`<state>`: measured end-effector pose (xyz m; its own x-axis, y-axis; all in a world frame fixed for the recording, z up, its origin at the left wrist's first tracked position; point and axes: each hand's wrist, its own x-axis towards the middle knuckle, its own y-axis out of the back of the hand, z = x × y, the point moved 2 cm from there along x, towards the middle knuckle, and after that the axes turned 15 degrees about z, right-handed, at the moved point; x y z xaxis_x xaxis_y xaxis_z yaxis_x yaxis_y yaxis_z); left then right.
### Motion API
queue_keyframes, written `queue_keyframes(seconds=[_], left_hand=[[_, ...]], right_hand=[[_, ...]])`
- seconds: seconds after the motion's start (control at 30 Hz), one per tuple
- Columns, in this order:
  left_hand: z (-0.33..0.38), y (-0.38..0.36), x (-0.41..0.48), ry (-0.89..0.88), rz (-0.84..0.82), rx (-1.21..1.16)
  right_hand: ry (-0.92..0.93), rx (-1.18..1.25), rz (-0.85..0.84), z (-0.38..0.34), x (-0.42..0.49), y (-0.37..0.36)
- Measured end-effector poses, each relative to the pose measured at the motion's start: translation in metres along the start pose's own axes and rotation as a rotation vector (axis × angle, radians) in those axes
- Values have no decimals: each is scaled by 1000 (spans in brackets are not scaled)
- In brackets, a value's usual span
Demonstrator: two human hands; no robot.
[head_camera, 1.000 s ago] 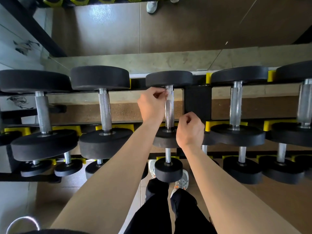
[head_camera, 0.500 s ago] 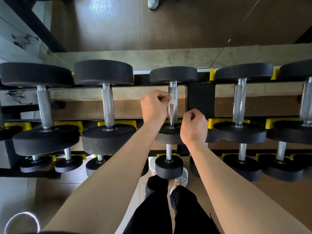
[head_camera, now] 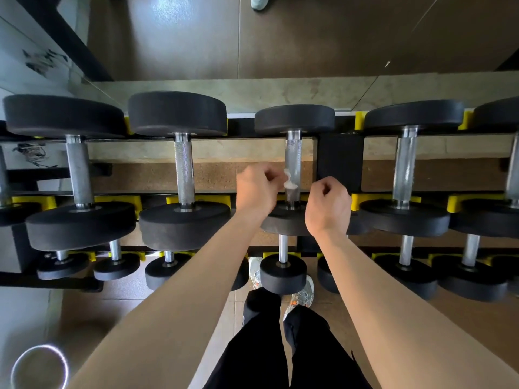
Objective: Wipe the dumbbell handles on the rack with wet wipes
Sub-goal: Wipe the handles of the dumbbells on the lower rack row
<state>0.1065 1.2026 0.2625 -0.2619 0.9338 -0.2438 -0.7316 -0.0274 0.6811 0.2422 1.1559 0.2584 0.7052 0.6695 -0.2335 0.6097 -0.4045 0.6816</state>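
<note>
A black dumbbell with a knurled steel handle (head_camera: 293,155) lies in the middle of the rack's top row. A small white wet wipe (head_camera: 289,183) is wrapped on the lower part of that handle. My left hand (head_camera: 257,190) pinches the wipe's left end beside the handle. My right hand (head_camera: 328,204) is curled just right of the handle; the wipe's other end is hidden inside its fingers. Both hands sit just above the near weight plate (head_camera: 283,223).
More dumbbells lie left (head_camera: 184,169) and right (head_camera: 404,164) on the top row, smaller ones (head_camera: 283,272) on the lower row. The black rack upright (head_camera: 339,161) stands right of the handle. A mirror behind reflects the floor. My legs and shoes are below.
Both hands have slid down the handle toward me with the wipe, from the upper part near the far plate to the lower end by the near plate.
</note>
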Motion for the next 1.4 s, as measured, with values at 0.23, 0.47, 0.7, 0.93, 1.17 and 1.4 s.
queue_keyframes(seconds=[0.23,0.47,0.7,0.93,1.17,1.4], left_hand=[[-5,6,-2,-66,-132,127],[23,1,11,28,113,-158],[-1,3,-2,-74,-74,51],[34,-9,35,127,243,-205],[3,4,0,-71,-47,47],[13,20,-27,80,61,-241]], right_hand=[[-3,6,1,-1,-1,0],[3,8,1,-1,-1,0],[1,24,-8,0,0,1],[2,22,5,2,1,-2],[64,9,-16,1,2,-1],[461,21,-198,-17,-4,11]])
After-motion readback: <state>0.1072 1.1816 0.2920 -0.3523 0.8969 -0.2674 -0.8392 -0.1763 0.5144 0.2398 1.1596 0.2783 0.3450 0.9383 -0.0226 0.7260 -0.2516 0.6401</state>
